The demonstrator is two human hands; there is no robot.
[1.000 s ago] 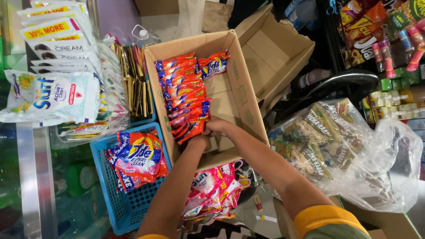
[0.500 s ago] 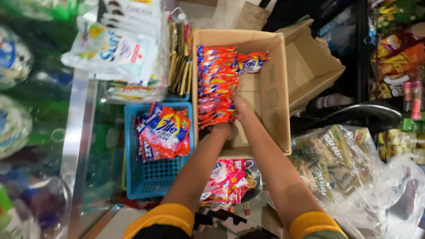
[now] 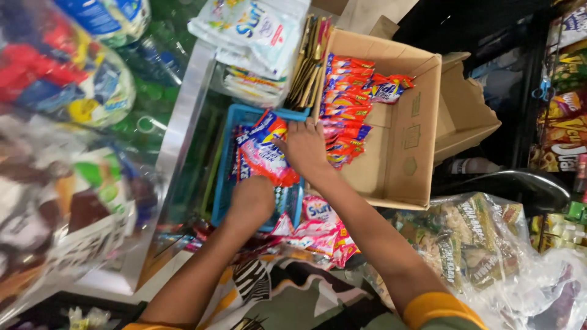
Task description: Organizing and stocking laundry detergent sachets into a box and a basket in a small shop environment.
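Note:
A blue plastic basket (image 3: 227, 183) sits left of an open cardboard box (image 3: 406, 137). The basket holds a bundle of red, blue and orange detergent sachets (image 3: 263, 150). My left hand (image 3: 254, 195) is down in the basket under that bundle and seems to grip its lower end. Resting on top of the bundle is my right hand (image 3: 306, 146), fingers spread, right by the box's left wall. A row of orange and red sachets (image 3: 343, 107) lies along the box's left side. Pink and white sachets (image 3: 321, 226) lie below the basket.
White detergent pouches (image 3: 257, 43) and gold sachet strips (image 3: 309, 61) hang above the basket. A clear bag of snack packs (image 3: 483, 244) lies at the right, a second empty carton (image 3: 468, 110) behind the box. Wrapped bottles (image 3: 67, 79) fill the left. Snack shelves (image 3: 565, 91) stand far right.
Both hands have left the cardboard box and moved left to the blue basket and its sachet bundle. The view has swung right and closer.

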